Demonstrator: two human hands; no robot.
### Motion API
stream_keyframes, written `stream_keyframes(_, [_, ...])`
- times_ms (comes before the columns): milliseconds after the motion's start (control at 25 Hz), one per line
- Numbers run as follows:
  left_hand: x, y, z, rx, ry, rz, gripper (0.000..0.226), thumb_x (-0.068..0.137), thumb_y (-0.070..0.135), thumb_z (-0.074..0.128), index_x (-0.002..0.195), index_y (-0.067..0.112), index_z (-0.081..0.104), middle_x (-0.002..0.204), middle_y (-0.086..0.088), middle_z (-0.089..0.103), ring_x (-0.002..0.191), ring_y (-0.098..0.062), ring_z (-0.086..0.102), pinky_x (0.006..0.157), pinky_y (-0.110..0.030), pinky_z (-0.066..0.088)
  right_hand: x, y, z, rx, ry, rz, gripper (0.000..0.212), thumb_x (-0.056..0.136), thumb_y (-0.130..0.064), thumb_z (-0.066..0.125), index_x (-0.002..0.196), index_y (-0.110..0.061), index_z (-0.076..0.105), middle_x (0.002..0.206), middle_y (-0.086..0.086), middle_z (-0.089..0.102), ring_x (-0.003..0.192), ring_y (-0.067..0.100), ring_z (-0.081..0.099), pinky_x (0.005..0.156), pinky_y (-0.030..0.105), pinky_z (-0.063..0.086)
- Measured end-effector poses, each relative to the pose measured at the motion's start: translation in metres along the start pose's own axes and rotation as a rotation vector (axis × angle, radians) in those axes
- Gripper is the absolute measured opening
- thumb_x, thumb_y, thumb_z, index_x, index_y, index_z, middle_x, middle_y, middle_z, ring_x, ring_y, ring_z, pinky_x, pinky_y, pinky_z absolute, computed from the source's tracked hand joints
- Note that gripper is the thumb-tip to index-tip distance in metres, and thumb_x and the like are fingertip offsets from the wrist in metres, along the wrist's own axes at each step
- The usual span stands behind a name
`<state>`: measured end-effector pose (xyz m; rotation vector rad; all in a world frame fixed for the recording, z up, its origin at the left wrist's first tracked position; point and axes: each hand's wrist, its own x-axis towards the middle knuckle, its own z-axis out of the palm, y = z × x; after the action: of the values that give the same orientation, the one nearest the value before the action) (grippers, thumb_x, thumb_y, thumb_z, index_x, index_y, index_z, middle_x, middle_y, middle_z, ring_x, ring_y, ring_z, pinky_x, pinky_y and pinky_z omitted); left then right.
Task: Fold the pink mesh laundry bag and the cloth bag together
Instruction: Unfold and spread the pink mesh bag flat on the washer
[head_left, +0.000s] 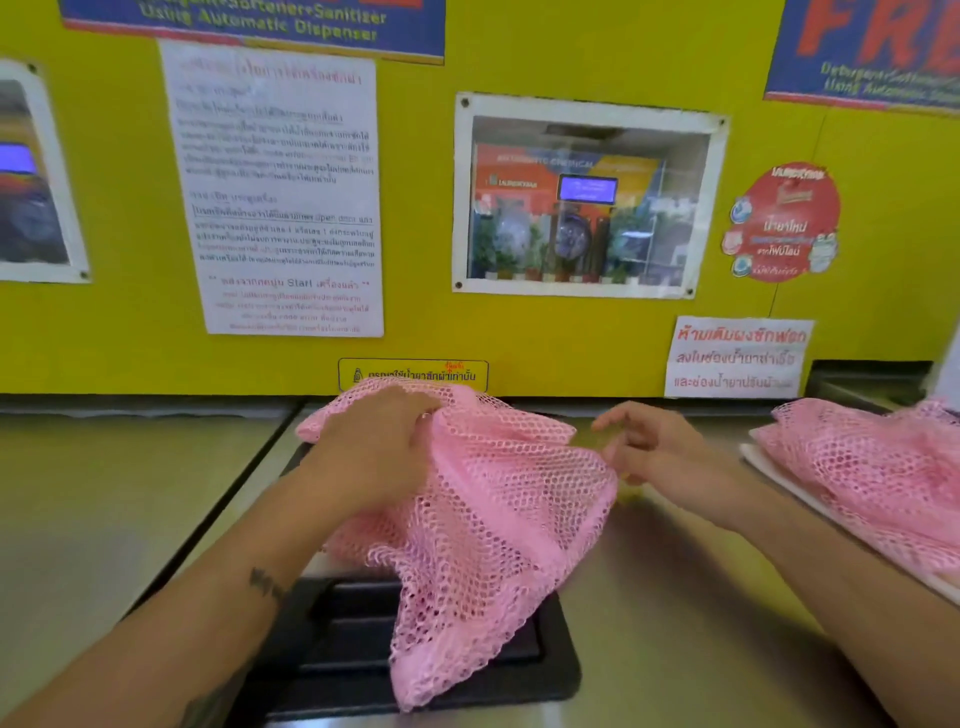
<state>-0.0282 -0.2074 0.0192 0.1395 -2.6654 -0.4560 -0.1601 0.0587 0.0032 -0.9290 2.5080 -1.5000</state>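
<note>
A pink mesh laundry bag lies crumpled on the steel machine top, with one corner hanging over a black lid recess. My left hand presses down on its upper left part and grips a bunch of mesh. At the bag's right edge my right hand has its fingers spread, touching or just beside the mesh. A second pink mesh bag rests on a white flat cloth at the right. I cannot tell whether a cloth bag lies under the middle mesh bag.
The steel top belongs to a row of washing machines. A black lid handle recess sits near the front. Behind stands a yellow wall with paper notices, stickers and a small window showing a dispenser screen.
</note>
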Motion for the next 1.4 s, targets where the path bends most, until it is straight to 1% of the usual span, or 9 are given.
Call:
stream_keyframes(200, [-0.014, 0.039, 0.004, -0.095, 0.153, 0.206, 0.031, 0.085, 0.027, 0.044, 0.109, 0.026, 0.064, 0.109, 0.009, 0.059, 0.105, -0.013, 0.054, 0.099, -0.044, 0.043, 0.001, -0.003, 0.007, 0.074, -0.119, -0.009, 0.023, 0.086, -0.002, 0.068, 0.106, -0.013, 0.062, 0.074, 0.011, 0.064, 0.067, 0.021, 0.059, 0.065, 0.035, 0.046])
stream_keyframes(360, [-0.021, 0.069, 0.021, -0.289, -0.141, 0.146, 0.052, 0.081, 0.05, 0.065, 0.127, 0.028, 0.052, 0.121, 0.014, 0.058, 0.112, -0.009, 0.056, 0.1, -0.036, 0.046, -0.002, -0.021, 0.001, 0.634, -0.317, -0.007, 0.04, 0.069, -0.003, 0.082, 0.098, -0.009, 0.054, 0.084, 0.014, 0.067, 0.068, 0.023, 0.063, 0.061, 0.031, 0.054])
stream_keyframes(480, [-0.017, 0.068, 0.032, -0.291, -0.291, 0.017, 0.065, 0.07, 0.062, 0.071, 0.119, 0.026, 0.049, 0.114, 0.015, 0.06, 0.106, -0.016, 0.06, 0.091, -0.034, 0.05, -0.008, -0.031, 0.001, 0.878, -0.478, -0.057, 0.033, 0.078, 0.007, 0.067, 0.101, -0.009, 0.051, 0.112, 0.029, 0.068, 0.094, 0.036, 0.071, 0.081, 0.039, 0.06])
stream_keyframes(600, [-0.007, 0.06, 0.038, -0.268, -0.027, 0.053, 0.018, 0.085, 0.033, 0.066, 0.079, 0.02, 0.055, 0.075, 0.0, 0.063, 0.074, -0.023, 0.061, 0.07, -0.039, 0.051, -0.006, -0.03, 0.005, 0.618, -0.252, -0.078, 0.032, 0.083, 0.022, 0.052, 0.093, -0.009, 0.053, 0.102, 0.021, 0.073, 0.089, 0.029, 0.072, 0.071, 0.033, 0.059])
stream_keyframes(720, [-0.003, 0.043, 0.025, -0.279, 0.027, 0.054, 0.013, 0.089, 0.024, 0.059, 0.075, 0.023, 0.058, 0.07, 0.004, 0.064, 0.068, -0.022, 0.06, 0.063, -0.036, 0.047, 0.0, -0.017, 0.005, 0.007, 0.033, -0.226, 0.035, 0.08, 0.014, 0.049, 0.082, -0.019, 0.059, 0.081, 0.002, 0.071, 0.074, 0.017, 0.064, 0.066, 0.035, 0.05])
stream_keyframes(880, [-0.004, 0.012, -0.007, -0.304, 0.159, 0.052, 0.013, 0.072, 0.025, 0.061, 0.084, 0.031, 0.061, 0.076, 0.004, 0.068, 0.077, -0.02, 0.065, 0.071, -0.039, 0.051, 0.008, -0.016, 0.011, -0.345, -0.134, -0.291, 0.033, 0.085, 0.002, 0.053, 0.083, -0.028, 0.068, 0.087, -0.01, 0.07, 0.09, 0.014, 0.067, 0.086, 0.038, 0.054])
stream_keyframes(1120, [-0.032, -0.032, -0.045, 0.443, 0.254, 0.085, 0.026, 0.079, 0.04, 0.053, 0.099, 0.033, 0.07, 0.073, 0.005, 0.055, 0.064, -0.02, 0.052, 0.051, -0.029, 0.033, 0.022, -0.037, 0.044, -0.587, -0.517, -0.463, 0.04, 0.092, -0.016, 0.055, 0.131, -0.023, 0.06, 0.132, -0.018, 0.057, 0.119, 0.002, 0.051, 0.099, 0.019, 0.04])
stream_keyframes(1240, [-0.067, -0.05, -0.059, 0.607, 0.239, -0.113, 0.036, 0.072, 0.046, 0.044, 0.08, 0.026, 0.073, 0.068, -0.001, 0.049, 0.06, -0.029, 0.054, 0.05, -0.028, 0.026, 0.031, -0.024, 0.043, -0.66, -0.522, -0.508, 0.028, 0.081, -0.028, 0.06, 0.108, -0.033, 0.065, 0.117, -0.011, 0.066, 0.108, 0.012, 0.06, 0.094, 0.036, 0.049])
stream_keyframes(1400, [-0.119, -0.065, -0.085, 0.566, -0.008, -0.391, 0.043, 0.071, 0.049, 0.038, 0.086, 0.024, 0.07, 0.079, 0.0, 0.062, 0.083, -0.028, 0.063, 0.066, -0.034, 0.049, 0.042, -0.016, 0.011, -0.917, -0.48, -0.468, 0.014, 0.074, -0.032, 0.063, 0.067, -0.027, 0.053, 0.072, -0.006, 0.06, 0.072, 0.014, 0.057, 0.072, 0.044, 0.05])
